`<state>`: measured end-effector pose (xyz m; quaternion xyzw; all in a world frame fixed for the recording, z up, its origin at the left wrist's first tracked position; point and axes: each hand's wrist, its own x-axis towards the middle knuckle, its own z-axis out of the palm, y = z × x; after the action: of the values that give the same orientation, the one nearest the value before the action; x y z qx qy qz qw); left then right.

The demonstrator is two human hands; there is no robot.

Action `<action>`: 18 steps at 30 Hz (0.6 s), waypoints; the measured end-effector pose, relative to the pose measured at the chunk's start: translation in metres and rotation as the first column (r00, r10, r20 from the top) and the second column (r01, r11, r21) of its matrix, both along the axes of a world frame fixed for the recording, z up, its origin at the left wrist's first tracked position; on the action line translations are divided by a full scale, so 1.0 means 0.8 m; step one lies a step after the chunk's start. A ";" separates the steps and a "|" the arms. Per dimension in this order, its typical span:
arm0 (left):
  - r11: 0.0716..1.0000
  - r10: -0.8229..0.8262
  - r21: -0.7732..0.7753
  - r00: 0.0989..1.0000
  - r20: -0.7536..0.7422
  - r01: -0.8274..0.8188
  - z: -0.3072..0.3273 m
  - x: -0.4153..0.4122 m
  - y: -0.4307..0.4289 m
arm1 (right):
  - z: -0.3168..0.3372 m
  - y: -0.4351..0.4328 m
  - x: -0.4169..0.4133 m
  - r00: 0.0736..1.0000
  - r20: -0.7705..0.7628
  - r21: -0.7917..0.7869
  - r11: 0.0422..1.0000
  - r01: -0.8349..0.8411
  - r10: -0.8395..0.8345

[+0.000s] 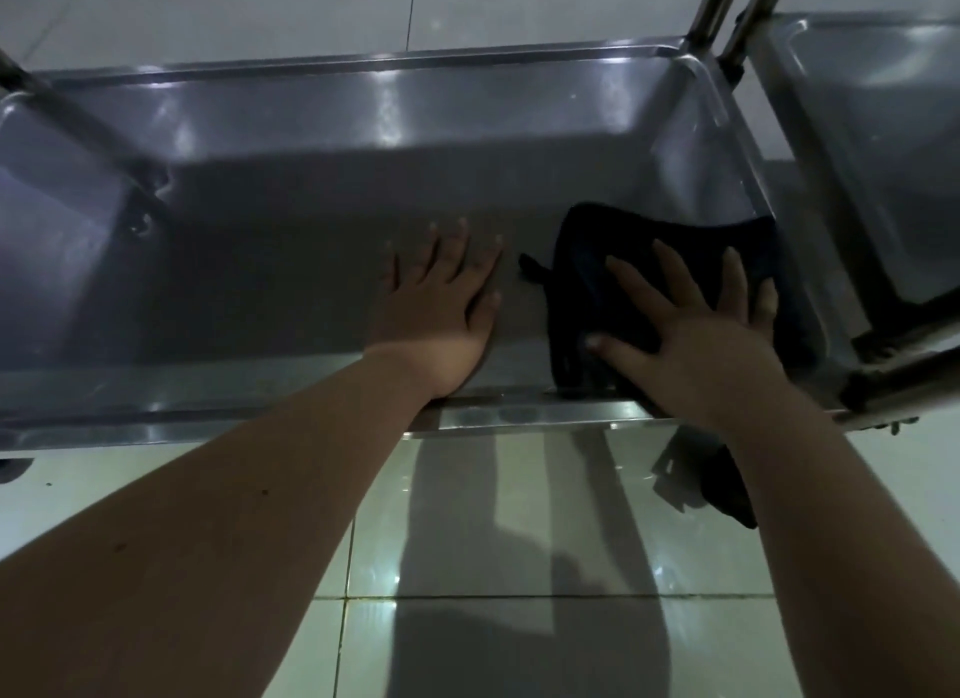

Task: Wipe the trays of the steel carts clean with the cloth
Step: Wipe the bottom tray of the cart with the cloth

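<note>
**Both palms flat in the steel tray**

Nearest to me is the pale tiled floor (467, 541), glossy, with the shadows of my two forearms lying across it. My arms reach out over it and cross the near rim of the steel tray (208, 417).

My left hand (441, 313) lies palm down on the bare bottom of the tray, near its middle, fingers straight and slightly spread, holding nothing. My right hand (691, 344) is just to the right of it, also flat with the fingers splayed, pressing down on the dark cloth (587, 240). The cloth is spread on the tray bottom toward the right end, close to the right wall. A dark fold of it hangs over the near rim, below my right wrist. A small gap of bare steel separates the cloth from my left hand.

Farther off, the tray's far wall catches streaks of light. A steel post (78, 115) rises from its far-left corner, blurred, and two more posts (711, 6) stand side by side at the far-right corner. Beyond the right wall sits a second steel tray (883, 126), only partly in view.
</note>
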<state>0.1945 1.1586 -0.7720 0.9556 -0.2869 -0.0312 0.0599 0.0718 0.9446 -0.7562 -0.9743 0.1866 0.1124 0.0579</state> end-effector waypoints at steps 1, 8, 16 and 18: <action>1.000 0.002 0.000 1.000 0.002 -0.002 0.000 -0.001 0.000 | -0.001 0.009 -0.022 1.000 0.011 -0.008 1.000 0.007 -0.007; 1.000 -0.017 0.010 1.000 -0.001 0.017 -0.002 -0.002 0.001 | 0.002 -0.007 0.011 0.999 -0.035 0.000 1.000 0.019 -0.019; 0.999 -0.012 0.037 1.000 0.015 0.011 -0.001 0.000 0.001 | 0.014 -0.069 0.184 0.992 -0.078 0.013 0.995 0.100 -0.098; 1.000 -0.009 0.021 1.000 0.004 0.009 0.001 0.002 0.001 | 0.013 -0.069 0.189 0.992 -0.076 0.015 0.994 0.107 -0.106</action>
<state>0.1962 1.1596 -0.7714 0.9548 -0.2912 -0.0326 0.0493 0.2227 0.8898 -0.7459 -0.9575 0.2392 0.1472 0.0660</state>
